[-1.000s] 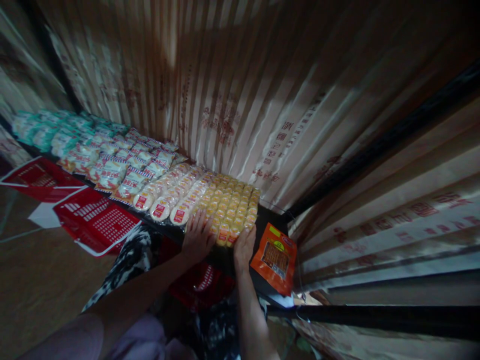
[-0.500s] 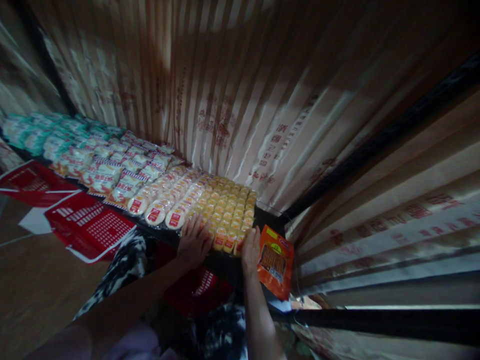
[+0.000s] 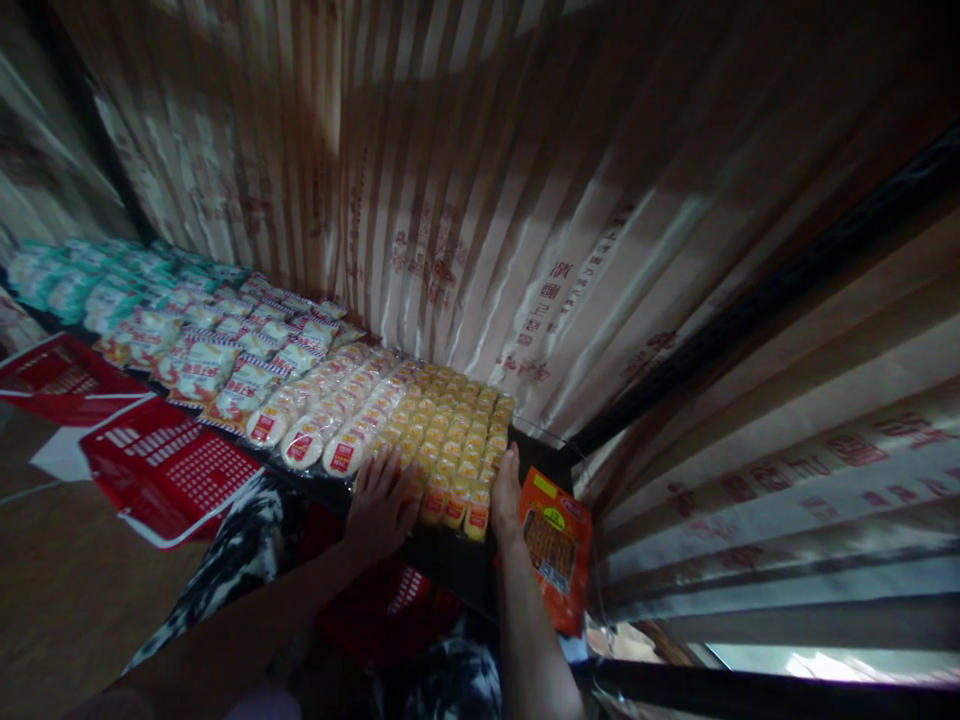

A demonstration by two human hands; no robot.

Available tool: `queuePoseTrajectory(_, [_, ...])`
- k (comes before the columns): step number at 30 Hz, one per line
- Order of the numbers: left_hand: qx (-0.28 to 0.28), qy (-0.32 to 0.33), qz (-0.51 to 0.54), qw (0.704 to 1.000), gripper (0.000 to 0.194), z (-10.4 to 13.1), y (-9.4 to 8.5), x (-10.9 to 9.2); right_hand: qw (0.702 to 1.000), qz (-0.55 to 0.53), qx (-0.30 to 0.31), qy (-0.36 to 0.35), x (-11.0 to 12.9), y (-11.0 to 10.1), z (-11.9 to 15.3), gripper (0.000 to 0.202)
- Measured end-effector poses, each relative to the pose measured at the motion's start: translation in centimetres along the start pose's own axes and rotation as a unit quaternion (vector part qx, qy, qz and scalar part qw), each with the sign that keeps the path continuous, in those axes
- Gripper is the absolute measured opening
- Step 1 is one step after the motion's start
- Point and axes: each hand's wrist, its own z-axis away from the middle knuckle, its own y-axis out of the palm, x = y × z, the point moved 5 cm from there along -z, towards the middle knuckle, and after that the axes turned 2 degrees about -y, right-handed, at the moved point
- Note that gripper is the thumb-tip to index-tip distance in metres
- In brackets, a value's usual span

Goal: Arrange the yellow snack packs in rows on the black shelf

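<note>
Rows of small yellow wrapped cakes (image 3: pixel 454 435) stand on a black shelf (image 3: pixel 450 565). My left hand (image 3: pixel 384 503) lies over the front left corner of these rows, fingers spread, holding nothing. Against their right side rests my right hand (image 3: pixel 507 492), its fingers extended, palm toward the cakes. To the left are rows of round white packets with red labels (image 3: pixel 345 452). An orange food packet (image 3: pixel 555 545) lies just right of my right hand.
White and red bags (image 3: pixel 244 385) and green bags (image 3: pixel 71 280) fill the shelf's left part. Red baskets (image 3: pixel 172 465) sit below its front edge. A pleated printed curtain (image 3: pixel 450 200) hangs behind, crossed by a dark pole (image 3: pixel 712 330) at right.
The view has shifted slightly, so the shelf appears lower. My right hand has slid slightly along the right side of the yellow cakes; my left hand stays at their front left corner.
</note>
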Motion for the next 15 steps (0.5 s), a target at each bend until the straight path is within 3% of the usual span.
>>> queuePoseTrajectory(15, [-0.021, 0.017, -0.01, 1.0, 0.053, 0.3, 0.3, 0.1, 0.999, -0.037, -0.006, 0.0, -1.5, 1.2, -0.6, 0.075])
